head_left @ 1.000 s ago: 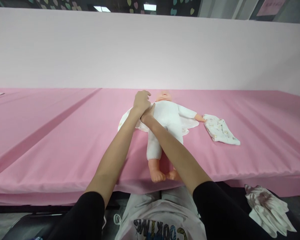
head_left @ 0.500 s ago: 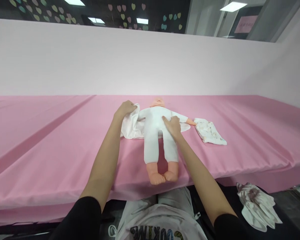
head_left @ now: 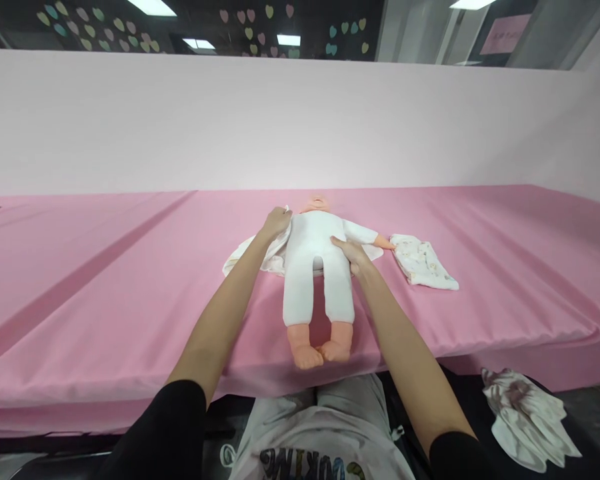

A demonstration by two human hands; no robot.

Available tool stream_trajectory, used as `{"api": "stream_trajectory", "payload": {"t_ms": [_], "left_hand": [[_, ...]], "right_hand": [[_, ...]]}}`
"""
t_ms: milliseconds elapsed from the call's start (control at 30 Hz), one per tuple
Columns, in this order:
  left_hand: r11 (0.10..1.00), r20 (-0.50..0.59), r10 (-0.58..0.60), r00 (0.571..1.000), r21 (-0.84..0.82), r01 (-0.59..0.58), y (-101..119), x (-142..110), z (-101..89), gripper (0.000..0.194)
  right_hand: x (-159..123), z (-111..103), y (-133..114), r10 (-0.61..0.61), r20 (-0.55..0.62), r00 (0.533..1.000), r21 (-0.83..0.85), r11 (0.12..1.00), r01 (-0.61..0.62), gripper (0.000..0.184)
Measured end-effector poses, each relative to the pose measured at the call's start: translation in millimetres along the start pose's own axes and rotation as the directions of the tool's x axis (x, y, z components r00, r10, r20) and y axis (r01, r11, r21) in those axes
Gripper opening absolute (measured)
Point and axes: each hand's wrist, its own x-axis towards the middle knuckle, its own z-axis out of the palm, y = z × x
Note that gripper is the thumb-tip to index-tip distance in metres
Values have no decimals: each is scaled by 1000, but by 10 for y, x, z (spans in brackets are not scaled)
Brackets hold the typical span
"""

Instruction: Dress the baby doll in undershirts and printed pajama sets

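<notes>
R hand (head_left: 351, 252) on doll (head_left: 310, 241) nr edge (head_left: 275, 379)

Black sleeves (head_left: 165, 430) — pale garment (head_left: 325, 437), multicoloured lettering (head_left: 313, 465) — light-grey trousers (head_left: 353, 395)

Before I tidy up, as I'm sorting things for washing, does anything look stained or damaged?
Yes: the crumpled white cloth at lower right, below the edge of the pink cover, has a dark reddish-brown patch. It looks like a stain, though I can't be sure. I see no such patch on the doll.
</notes>
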Motion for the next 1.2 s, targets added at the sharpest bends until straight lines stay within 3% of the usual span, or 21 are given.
{"api": "stream_trajectory", "payload": {"t_ms": [267, 533, 733, 867, 967, 1033, 1100, 1133, 1200], "left_hand": [[975, -109, 163, 981, 168, -143, -41, 83, -1, 34], [978, -130, 193, 973, -55, -202, -74, 139, -31, 30], [961, 72, 230, 970, -173, -215, 118, 17, 64, 27], [969, 124, 78, 989, -242, -46, 353, -187, 101, 19], [965, 215, 22, 976, -260, 36, 478, -316, 115, 12], [977, 313, 65, 948, -213, 4, 538, -393, 128, 7], [984, 446, 157, 881, -142, -104, 607, -487, 132, 23], [976, 531, 216, 820, -112, -184, 651, -543, 126, 32], [925, 689, 323, 649, -85, -370, 752, -664, 87, 41]], "right_hand": [[-104, 69, -49, -22, 103, 994, 3, 1000, 22, 14], [-250, 124, -107, 20, 151, 988, -83, 996, -7, 8], [-241, 186, -36, 17, 122, 992, -75, 997, -8, 9], [-166, 271, 71, -25, 88, 996, 15, 1000, 23, 8], [-131, 308, 120, -64, 80, 995, 37, 997, 61, 10], [-122, 305, 129, -65, 91, 994, 2, 998, 66, 14], [-121, 288, 124, -47, 89, 995, -72, 996, 53, 18], [-124, 278, 118, -65, 96, 993, -95, 993, 75, 19], [-134, 262, 105, -181, 150, 972, -81, 977, 195, 20]]}}
